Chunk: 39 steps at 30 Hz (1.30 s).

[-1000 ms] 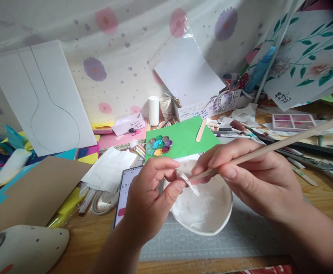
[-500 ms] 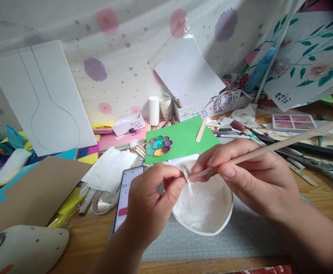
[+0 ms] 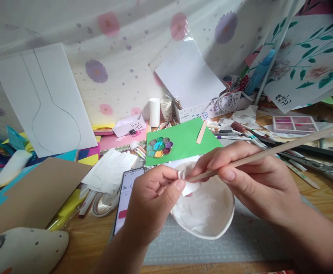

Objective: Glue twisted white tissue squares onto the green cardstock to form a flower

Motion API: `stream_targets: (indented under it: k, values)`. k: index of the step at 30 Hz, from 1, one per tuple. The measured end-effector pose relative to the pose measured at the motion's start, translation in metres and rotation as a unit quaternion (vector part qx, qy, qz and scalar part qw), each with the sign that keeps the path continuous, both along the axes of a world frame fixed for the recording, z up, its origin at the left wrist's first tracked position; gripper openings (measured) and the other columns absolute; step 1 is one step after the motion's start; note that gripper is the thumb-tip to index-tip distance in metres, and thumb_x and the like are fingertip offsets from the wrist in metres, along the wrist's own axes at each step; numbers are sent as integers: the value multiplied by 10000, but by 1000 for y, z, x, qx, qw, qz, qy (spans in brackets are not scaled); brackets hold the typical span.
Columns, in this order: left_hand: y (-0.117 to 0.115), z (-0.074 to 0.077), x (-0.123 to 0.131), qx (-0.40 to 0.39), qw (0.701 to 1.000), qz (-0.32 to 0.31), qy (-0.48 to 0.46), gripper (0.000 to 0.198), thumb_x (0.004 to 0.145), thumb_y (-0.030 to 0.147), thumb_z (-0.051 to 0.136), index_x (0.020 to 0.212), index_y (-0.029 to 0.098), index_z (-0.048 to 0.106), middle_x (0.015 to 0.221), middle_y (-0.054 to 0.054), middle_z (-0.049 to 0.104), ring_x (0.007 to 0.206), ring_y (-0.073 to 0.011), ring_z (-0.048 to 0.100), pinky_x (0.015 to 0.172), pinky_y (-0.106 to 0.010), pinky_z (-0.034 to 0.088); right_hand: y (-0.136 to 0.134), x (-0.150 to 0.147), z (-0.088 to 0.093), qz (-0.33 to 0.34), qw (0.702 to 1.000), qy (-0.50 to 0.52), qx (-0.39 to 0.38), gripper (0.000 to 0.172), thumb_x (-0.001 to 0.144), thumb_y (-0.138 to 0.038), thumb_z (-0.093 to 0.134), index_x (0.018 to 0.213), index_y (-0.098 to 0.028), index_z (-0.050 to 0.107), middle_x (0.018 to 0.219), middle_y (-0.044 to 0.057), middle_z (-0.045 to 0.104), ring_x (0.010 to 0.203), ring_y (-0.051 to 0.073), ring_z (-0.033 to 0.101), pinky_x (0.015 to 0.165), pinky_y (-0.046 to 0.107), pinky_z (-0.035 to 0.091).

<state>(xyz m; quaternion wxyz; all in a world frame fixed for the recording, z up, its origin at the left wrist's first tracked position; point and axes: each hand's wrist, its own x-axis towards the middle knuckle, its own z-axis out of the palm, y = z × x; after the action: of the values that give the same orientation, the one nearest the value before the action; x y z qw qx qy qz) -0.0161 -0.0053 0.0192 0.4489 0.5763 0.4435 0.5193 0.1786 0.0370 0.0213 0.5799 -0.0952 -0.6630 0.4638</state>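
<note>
Over a white bowl lined with pale paper pieces, both of my hands are close together. My left hand pinches a small white strip of paper between thumb and forefinger. A long thin wooden stick slants through my right hand, closed round it with the fingertips. The stick's lower end meets the paper strip, and its other end points up to the right. Beneath the bowl lies a grey cutting mat.
A phone showing a timer lies left of the bowl. Behind it are a green sheet, a paint palette, a craft stick and paper cups. Scissors and pens lie right; a brown board lies left.
The paper strip, seen narrow and edge-on before, now shows a broader flat face toward me. Both hands stay nearly in place, and the view has shifted slightly.
</note>
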Motion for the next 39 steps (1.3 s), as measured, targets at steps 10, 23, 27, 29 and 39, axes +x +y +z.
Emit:
stream_targets:
  k: [10,23,27,29,39]
  values:
    - [-1,2,-4,29,999,-24,5,156,912,302,650,812,207,721,696,-25,669,610,-157,524,569,-292,434,0,1,4,-22,1000,-4,15,105,953,-219,675,1010,-227,762,909,48,795,881,173,772,787,254,645]
    - [0,2,-4,-30,998,-36,-38,217,877,360,689,737,198,651,614,32,463,539,-105,354,502,-254,294,-1,1,5,-3,998,-27,50,116,977,-202,630,1024,-204,736,925,71,794,843,178,765,812,294,638]
    - [0,3,-4,-27,997,-55,-43,195,901,339,658,762,201,654,617,31,467,556,-115,363,511,-260,284,-1,1,5,9,999,-20,40,123,975,-194,631,1030,-208,741,935,70,792,900,187,762,822,296,633]
    - [0,3,-3,-22,997,-66,-45,175,914,313,638,777,206,655,616,35,474,555,-115,371,510,-259,291,-1,1,4,19,999,-9,28,126,976,-184,631,1040,-204,738,953,74,790,932,192,759,841,302,628]
    - [-1,5,-1,99,993,-29,49,117,926,188,624,831,218,685,791,21,615,754,-135,539,705,-264,436,2,1,-5,34,999,7,-1,121,983,-194,630,1066,-224,712,994,71,773,960,205,746,856,347,623]
